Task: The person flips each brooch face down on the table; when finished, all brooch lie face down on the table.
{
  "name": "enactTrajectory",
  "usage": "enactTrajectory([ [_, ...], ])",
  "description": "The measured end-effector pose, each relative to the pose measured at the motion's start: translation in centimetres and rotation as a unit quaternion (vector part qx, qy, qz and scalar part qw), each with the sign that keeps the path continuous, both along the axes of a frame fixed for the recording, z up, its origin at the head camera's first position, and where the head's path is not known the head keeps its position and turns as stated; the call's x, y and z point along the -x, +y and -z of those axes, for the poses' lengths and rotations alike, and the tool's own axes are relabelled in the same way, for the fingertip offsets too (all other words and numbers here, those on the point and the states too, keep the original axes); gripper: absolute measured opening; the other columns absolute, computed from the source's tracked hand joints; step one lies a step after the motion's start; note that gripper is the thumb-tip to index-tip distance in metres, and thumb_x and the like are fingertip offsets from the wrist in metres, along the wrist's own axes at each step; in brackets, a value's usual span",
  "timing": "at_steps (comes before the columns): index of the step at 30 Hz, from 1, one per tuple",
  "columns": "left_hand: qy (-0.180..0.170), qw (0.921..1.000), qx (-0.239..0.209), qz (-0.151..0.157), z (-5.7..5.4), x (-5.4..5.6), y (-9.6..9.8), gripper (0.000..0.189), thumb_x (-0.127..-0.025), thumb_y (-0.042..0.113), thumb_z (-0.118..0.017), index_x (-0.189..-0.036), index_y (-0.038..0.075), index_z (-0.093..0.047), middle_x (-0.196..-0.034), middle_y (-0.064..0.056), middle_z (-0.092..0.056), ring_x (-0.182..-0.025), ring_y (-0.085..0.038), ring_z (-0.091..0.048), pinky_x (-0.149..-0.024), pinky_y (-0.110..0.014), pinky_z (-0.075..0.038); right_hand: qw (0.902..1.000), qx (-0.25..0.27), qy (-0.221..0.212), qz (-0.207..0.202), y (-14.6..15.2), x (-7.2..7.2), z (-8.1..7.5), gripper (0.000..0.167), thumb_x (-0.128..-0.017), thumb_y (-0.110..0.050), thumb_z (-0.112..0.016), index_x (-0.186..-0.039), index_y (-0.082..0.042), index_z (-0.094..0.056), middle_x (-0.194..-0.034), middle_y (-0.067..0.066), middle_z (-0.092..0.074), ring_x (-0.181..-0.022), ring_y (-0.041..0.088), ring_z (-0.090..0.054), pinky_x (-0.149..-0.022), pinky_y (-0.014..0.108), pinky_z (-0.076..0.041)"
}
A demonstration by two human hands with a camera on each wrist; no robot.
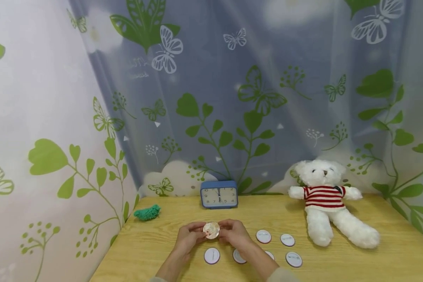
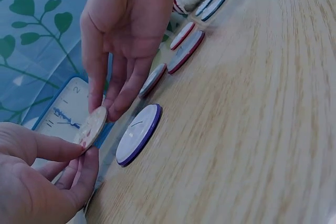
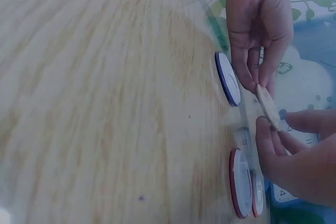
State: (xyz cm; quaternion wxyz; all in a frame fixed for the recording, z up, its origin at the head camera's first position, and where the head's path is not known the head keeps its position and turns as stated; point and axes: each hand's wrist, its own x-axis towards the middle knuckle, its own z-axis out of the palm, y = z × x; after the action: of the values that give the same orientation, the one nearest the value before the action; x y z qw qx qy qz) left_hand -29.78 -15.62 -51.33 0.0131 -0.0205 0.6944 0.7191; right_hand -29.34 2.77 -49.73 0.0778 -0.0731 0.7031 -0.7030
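Observation:
A round pin badge [image 1: 211, 230] with a pale printed face is held up above the table, between both hands. My left hand [image 1: 187, 239] pinches its left edge between thumb and fingers. On the opposite edge, my right hand [image 1: 235, 234] pinches it the same way. In the left wrist view the held badge [image 2: 93, 128] is tilted, its rim gripped from two sides. Below it on the table lies a purple-rimmed badge [image 2: 139, 135], back up with its pin showing. Another badge [image 1: 239, 256] is partly covered by my right wrist.
Several more badges, such as one [image 1: 263, 236] and another [image 1: 294, 259], lie back up to the right. A blue clock [image 1: 219, 194] stands behind the hands. A white teddy bear [image 1: 325, 196] sits at the right; a green bundle [image 1: 147, 212] lies at the left.

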Motion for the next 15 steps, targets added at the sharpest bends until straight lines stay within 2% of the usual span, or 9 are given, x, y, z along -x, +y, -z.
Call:
enactTrajectory([
  [7,0.006,0.9998,-0.008,0.018,-0.29,-0.19,0.11,0.041,-0.090,-0.012,-0.067,-0.129,-0.019,-0.059,-0.106,-0.017,-0.074,-0.092,-0.017,-0.071,-0.088,-0.037,-0.063,0.9991,-0.012,0.000,0.041,-0.60,0.17,-0.15,0.030,-0.091,0.009,-0.063,-0.119,0.018,-0.060,-0.091,0.017,-0.068,-0.069,0.016,-0.066,-0.067,0.032,-0.063],
  [15,0.016,0.9992,-0.027,0.024,-0.54,-0.18,0.00,0.036,-0.094,-0.009,-0.066,-0.127,-0.022,-0.059,-0.113,-0.024,-0.072,-0.094,-0.021,-0.074,-0.090,-0.039,-0.062,0.9977,-0.007,-0.001,0.067,-0.83,0.12,-0.76,0.018,-0.095,0.005,-0.064,-0.109,0.016,-0.063,-0.086,0.015,-0.066,-0.061,0.014,-0.063,-0.058,0.030,-0.061],
])
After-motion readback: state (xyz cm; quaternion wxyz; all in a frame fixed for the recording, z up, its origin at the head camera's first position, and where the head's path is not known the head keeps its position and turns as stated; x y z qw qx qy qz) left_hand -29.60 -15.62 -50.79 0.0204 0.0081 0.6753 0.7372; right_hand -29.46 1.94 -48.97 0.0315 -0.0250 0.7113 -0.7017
